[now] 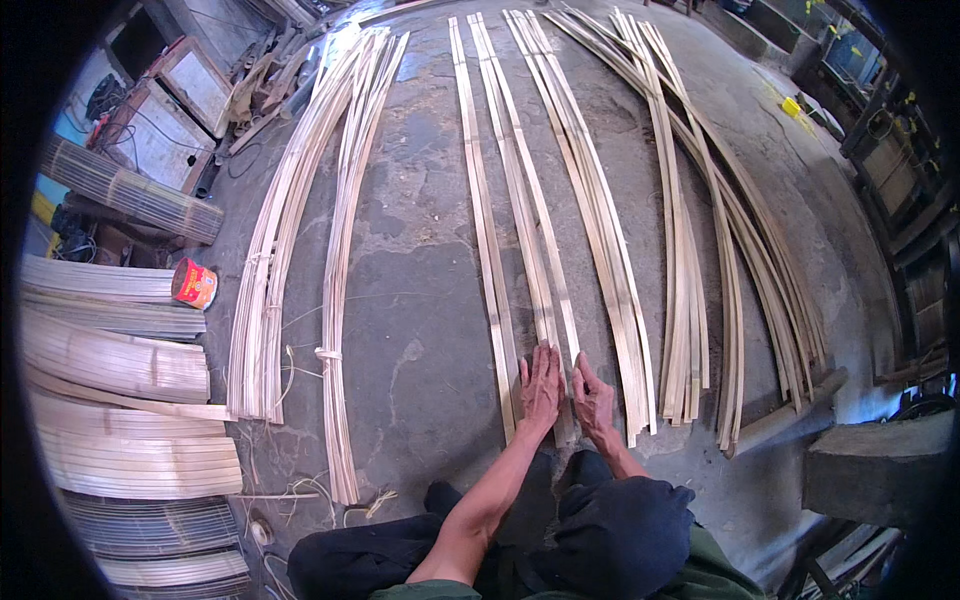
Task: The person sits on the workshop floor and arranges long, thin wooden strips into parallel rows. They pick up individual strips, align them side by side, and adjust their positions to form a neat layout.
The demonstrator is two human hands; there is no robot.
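Long, pale bamboo strips [530, 215] lie lengthwise on the floor in front of me. My left hand [541, 388] rests flat on the near ends of a narrow group, its fingers stretched out and close together. Just beside it, my right hand [596, 402] has its fingers bent round the near end of a single bamboo strip [558, 290], whose tip they partly hide. A thin pair of strips [480, 220] runs to the left of my left hand. Right of my right hand lies a thicker loose group of strips [590, 200].
Tied bundles of strips [345, 260] lie to the left. Stacked slatted bundles [130, 450] line the left edge, with a red tin [194, 284] by them. Crossing strips [740, 230] spread at right. A thick wooden block [880, 460] stands near right.
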